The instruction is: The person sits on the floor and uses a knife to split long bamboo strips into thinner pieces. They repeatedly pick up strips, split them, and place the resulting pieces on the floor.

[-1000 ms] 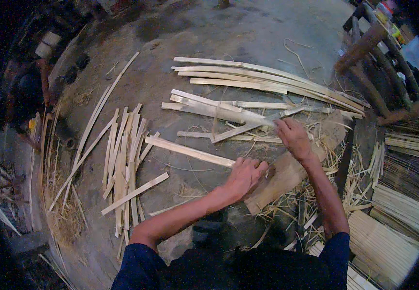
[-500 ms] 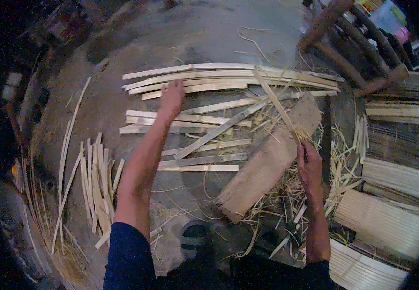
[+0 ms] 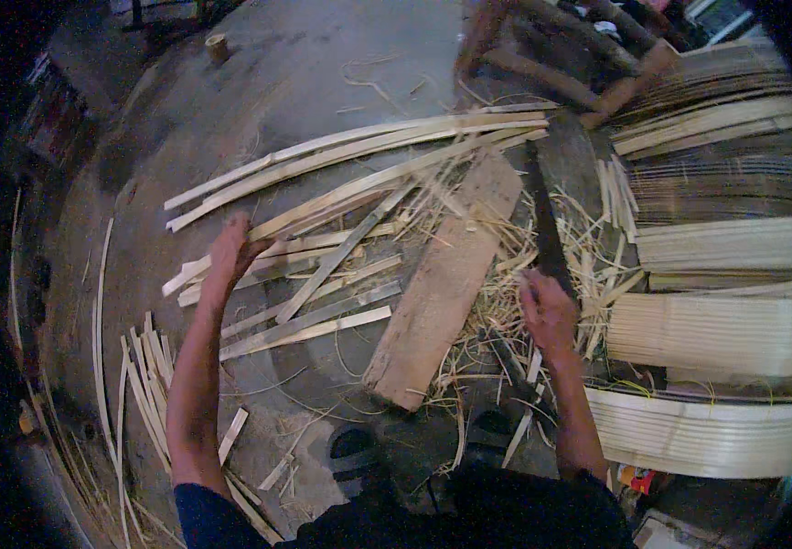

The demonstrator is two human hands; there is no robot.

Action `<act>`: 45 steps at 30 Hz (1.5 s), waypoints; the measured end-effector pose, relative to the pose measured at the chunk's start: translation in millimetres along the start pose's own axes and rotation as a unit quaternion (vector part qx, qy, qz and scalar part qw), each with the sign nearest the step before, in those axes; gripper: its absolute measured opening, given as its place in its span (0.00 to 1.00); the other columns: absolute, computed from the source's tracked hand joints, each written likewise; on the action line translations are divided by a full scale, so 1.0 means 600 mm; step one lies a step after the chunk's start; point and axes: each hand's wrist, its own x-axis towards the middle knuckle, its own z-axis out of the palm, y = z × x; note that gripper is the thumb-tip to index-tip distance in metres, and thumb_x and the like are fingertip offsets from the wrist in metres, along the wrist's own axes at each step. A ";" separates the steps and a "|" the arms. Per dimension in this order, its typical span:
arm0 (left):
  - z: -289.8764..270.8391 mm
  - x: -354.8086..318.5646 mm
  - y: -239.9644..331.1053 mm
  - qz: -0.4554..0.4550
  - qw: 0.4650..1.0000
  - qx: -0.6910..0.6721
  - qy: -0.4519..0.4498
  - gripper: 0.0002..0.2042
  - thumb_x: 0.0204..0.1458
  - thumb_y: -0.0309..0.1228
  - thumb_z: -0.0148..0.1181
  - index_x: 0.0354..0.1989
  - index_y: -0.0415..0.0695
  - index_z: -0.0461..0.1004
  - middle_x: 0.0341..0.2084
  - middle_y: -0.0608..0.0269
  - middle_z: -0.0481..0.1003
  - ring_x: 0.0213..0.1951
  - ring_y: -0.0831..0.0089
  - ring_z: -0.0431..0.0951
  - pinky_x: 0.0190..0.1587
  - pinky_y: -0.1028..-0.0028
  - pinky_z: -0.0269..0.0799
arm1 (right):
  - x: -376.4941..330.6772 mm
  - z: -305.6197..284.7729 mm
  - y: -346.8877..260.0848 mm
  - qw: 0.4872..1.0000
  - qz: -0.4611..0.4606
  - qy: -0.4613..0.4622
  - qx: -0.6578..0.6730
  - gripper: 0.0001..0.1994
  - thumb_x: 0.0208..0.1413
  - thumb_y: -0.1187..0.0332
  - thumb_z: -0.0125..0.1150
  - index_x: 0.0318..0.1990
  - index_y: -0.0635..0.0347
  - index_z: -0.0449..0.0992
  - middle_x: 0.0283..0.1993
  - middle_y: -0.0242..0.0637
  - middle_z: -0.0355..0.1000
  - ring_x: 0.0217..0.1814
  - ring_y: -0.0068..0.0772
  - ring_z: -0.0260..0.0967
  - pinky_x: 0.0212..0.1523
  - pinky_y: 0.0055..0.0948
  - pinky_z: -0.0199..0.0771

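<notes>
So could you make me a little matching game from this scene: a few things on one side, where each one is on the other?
Things:
1. left hand
2. right hand
3. plank
4. stacked bundles

Places:
A. lying slantwise on the floor between the two hands
B. piled along the person's right side
C. on the loose pale strips
D. gripping a long dark blade

Pairs: 1-C, 2-D, 3-A, 4-B
</notes>
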 end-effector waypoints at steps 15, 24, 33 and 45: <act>-0.105 -0.179 0.152 0.025 0.993 -0.075 0.091 0.14 0.44 0.36 0.65 0.39 0.49 0.73 0.28 0.56 0.72 0.30 0.59 0.74 0.31 0.65 0.69 | 0.043 -0.083 -0.042 0.969 0.161 0.134 0.131 0.17 0.62 0.59 0.43 0.45 0.65 0.69 0.32 0.46 0.68 0.33 0.44 0.67 0.35 0.38 0.69; -0.001 -0.269 0.262 0.080 0.995 -0.041 -0.037 0.23 0.45 0.32 0.60 0.54 0.57 0.69 0.31 0.59 0.67 0.35 0.59 0.68 0.40 0.60 0.64 | 0.041 0.023 -0.129 0.987 -0.127 -0.021 0.094 0.16 0.53 0.70 0.57 0.51 0.59 0.71 0.33 0.43 0.64 0.33 0.43 0.65 0.34 0.35 0.67; 0.045 -0.300 0.227 0.076 0.982 -0.149 -0.086 0.14 0.52 0.37 0.54 0.46 0.51 0.72 0.35 0.54 0.75 0.37 0.55 0.75 0.35 0.61 0.70 | 0.007 0.103 -0.122 0.954 -0.288 -0.080 0.037 0.16 0.49 0.70 0.59 0.48 0.54 0.72 0.36 0.40 0.67 0.38 0.40 0.68 0.37 0.38 0.70; -0.004 -0.302 0.250 -0.105 0.980 -0.042 0.165 0.26 0.43 0.32 0.63 0.54 0.49 0.65 0.54 0.50 0.61 0.56 0.47 0.58 0.60 0.56 0.49 | -0.025 0.159 -0.090 0.962 -0.250 -0.110 -0.026 0.09 0.56 0.67 0.52 0.44 0.54 0.72 0.29 0.41 0.71 0.28 0.44 0.70 0.29 0.38 0.70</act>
